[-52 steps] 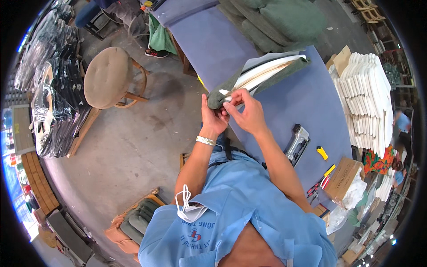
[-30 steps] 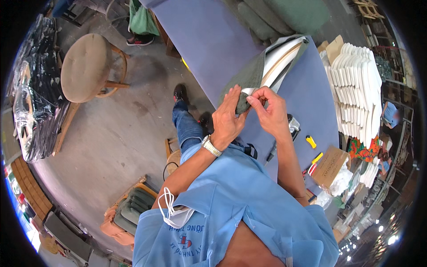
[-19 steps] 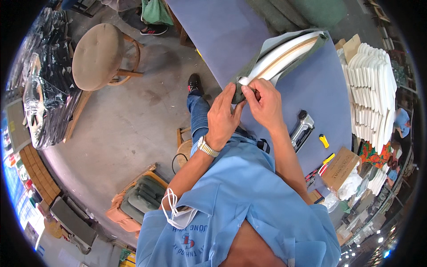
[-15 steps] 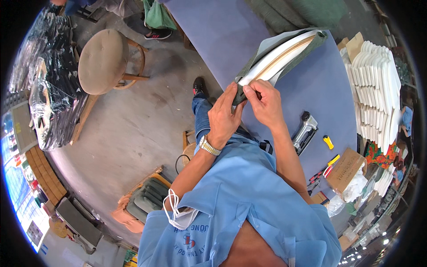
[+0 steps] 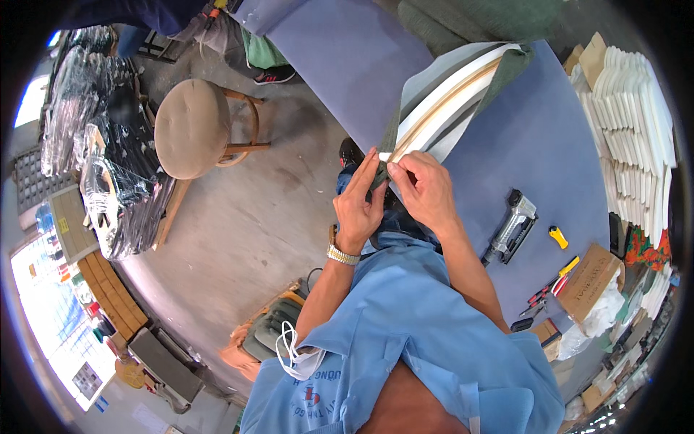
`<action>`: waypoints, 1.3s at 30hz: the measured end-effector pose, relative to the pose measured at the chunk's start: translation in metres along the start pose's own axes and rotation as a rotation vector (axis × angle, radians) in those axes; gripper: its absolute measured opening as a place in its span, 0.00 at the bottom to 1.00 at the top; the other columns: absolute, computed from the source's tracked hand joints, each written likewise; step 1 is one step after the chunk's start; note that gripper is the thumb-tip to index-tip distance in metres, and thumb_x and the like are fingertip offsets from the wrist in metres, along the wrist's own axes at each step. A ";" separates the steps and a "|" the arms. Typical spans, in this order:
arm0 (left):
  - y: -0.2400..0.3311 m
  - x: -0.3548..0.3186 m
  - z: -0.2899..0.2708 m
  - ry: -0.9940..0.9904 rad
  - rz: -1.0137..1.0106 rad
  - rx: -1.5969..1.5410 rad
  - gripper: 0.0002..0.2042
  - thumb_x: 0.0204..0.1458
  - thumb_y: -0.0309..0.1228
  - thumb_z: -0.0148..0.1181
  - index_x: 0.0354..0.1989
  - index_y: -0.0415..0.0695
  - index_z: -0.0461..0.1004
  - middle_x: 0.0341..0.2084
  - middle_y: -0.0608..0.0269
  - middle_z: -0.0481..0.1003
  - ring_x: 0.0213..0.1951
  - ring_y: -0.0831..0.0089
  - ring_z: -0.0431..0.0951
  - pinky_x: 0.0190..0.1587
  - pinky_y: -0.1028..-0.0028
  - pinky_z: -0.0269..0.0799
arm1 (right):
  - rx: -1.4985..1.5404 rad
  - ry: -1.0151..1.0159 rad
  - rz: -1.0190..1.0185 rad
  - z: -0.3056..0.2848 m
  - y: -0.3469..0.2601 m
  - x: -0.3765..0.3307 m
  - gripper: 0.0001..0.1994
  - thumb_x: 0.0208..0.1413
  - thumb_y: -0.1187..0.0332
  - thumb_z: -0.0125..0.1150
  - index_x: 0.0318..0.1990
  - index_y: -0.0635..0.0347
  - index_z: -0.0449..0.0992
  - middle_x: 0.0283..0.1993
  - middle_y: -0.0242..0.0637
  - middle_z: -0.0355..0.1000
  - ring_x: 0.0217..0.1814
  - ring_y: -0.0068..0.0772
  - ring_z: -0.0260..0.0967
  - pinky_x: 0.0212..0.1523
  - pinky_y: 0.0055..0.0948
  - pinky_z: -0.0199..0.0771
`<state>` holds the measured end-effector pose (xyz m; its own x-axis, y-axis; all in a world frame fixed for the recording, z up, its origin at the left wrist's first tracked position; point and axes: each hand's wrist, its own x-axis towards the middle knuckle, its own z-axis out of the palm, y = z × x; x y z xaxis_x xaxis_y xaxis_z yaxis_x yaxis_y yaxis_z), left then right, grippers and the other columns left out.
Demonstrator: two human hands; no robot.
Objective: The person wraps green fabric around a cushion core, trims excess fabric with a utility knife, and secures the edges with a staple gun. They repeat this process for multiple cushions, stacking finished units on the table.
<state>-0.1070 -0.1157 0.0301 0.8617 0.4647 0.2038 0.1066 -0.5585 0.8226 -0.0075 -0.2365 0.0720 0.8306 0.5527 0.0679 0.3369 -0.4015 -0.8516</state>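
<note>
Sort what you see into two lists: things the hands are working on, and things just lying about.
In hand: left hand and right hand, fingers pinching green fabric at the padded panel corner.
Lying about: staple gun, yellow cutter, stool, white stack, cardboard box.

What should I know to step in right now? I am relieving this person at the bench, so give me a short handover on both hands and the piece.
Left hand: fingers pinching the green fabric at the near corner of the padded panel.
Right hand: gripping the same corner, thumb and fingers on the white edge.
Panel: tilted up on edge on the blue table, green fabric partly wrapped round it.
Staple gun lies on the table to the right, untouched; yellow knife beside it.
Done: fabric pulled over the corner.
Left: probably fastening that corner; no staples can be made out.
</note>
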 end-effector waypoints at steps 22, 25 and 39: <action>0.280 0.049 -0.113 0.350 1.560 -1.313 0.30 0.55 0.25 0.66 0.68 0.47 0.66 0.63 0.62 0.66 0.58 0.65 0.68 0.58 0.66 0.70 | 0.345 0.085 -0.151 0.028 0.056 -0.009 0.17 0.64 0.61 0.63 0.26 0.62 0.70 0.26 0.43 0.69 0.31 0.47 0.66 0.34 0.43 0.65; 0.284 0.037 -0.105 0.284 1.578 -1.478 0.28 0.55 0.23 0.66 0.66 0.46 0.66 0.60 0.61 0.66 0.57 0.64 0.68 0.57 0.66 0.69 | 0.362 0.070 -0.170 0.026 0.056 -0.013 0.17 0.64 0.61 0.62 0.27 0.62 0.71 0.26 0.43 0.69 0.32 0.47 0.67 0.34 0.43 0.66; 0.253 -0.001 -0.147 -0.079 1.326 -1.233 0.33 0.65 0.35 0.58 0.78 0.60 0.54 0.62 0.59 0.62 0.55 0.62 0.66 0.54 0.66 0.70 | 0.373 0.111 -0.099 0.029 0.056 -0.010 0.17 0.61 0.61 0.65 0.25 0.63 0.72 0.22 0.42 0.66 0.27 0.42 0.65 0.30 0.41 0.64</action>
<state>-0.1538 -0.1560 0.3160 0.0825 0.1328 0.9877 -0.9531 0.3002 0.0392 -0.0097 -0.2429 0.0085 0.8520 0.4851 0.1969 0.2502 -0.0468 -0.9671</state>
